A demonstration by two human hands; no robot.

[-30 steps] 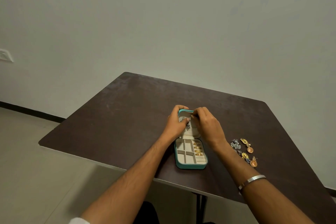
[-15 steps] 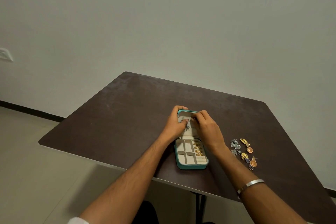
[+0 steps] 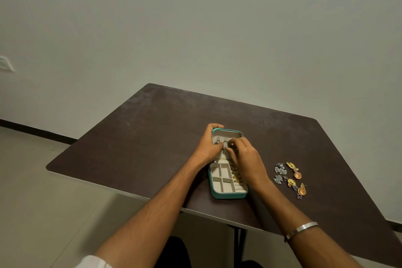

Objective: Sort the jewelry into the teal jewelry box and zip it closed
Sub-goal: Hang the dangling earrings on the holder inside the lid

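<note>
The teal jewelry box (image 3: 228, 195) lies open on the dark table (image 3: 141, 137), its lid tilted back at the far end. Gold rings (image 3: 236, 177) sit in the cream tray's right column. My left hand (image 3: 207, 144) grips the lid's left edge, fingers curled over its top. My right hand (image 3: 244, 159) reaches into the lid and pinches a small dark silver earring (image 3: 224, 148) against the lining. Loose jewelry (image 3: 290, 177), silver-blue, gold and copper pieces, lies on the table to the right of the box.
The table's near edge (image 3: 152, 197) runs just in front of the box. A silver bangle (image 3: 301, 229) circles my right wrist. Plain wall stands behind the table, and a wall socket (image 3: 6, 64) is at far left.
My right hand has slid down from the lid's top edge toward its middle, still working the small earring. The left hand stays on the lid's left edge.
</note>
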